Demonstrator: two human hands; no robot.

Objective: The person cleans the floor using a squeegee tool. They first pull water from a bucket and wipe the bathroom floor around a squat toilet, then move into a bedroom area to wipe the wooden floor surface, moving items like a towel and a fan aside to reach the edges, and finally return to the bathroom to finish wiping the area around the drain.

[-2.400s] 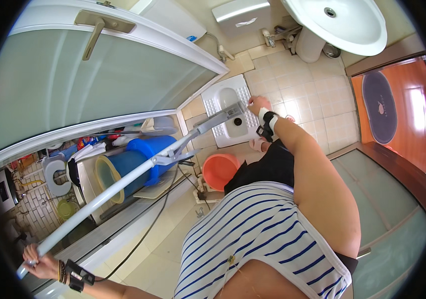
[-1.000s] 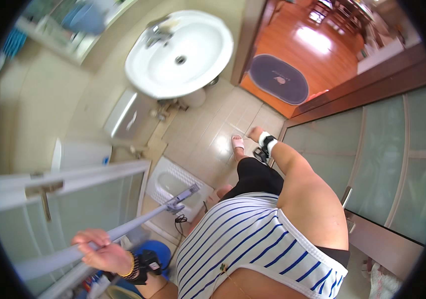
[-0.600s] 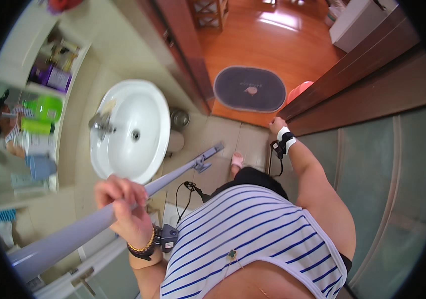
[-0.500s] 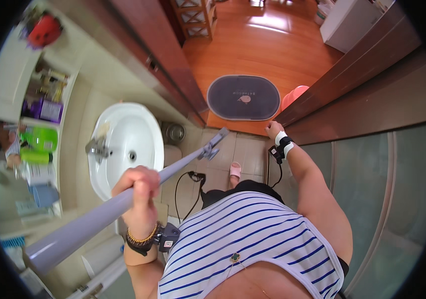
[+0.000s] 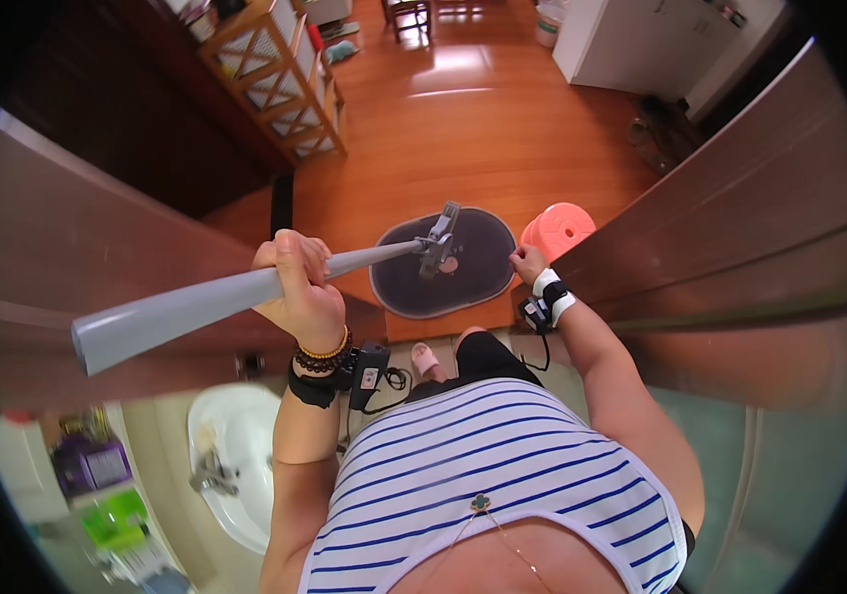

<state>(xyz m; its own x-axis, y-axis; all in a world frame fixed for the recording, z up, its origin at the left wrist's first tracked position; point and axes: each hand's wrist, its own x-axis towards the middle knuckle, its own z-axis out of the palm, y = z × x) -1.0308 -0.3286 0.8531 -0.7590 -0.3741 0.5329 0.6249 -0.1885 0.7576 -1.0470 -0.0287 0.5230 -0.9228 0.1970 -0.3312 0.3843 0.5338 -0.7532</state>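
Where the earlier view showed the sink ahead, it now lies behind at lower left.
Left hand (image 5: 299, 292): fist closed around the grey mop pole (image 5: 225, 295), raised higher than before.
Pole head (image 5: 437, 241): over the dark oval mat (image 5: 443, 262).
Right hand (image 5: 527, 263): fingers loosely curled, empty, near the pink stool (image 5: 560, 230).
White sink (image 5: 235, 465): below the left forearm.

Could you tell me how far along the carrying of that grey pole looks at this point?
Done: the left hand grips the grey pole, lifted clear of the floor. In hand: its head hangs over the dark oval mat. The right hand, empty, hangs near the pink stool. Left: the pole isn't set down.
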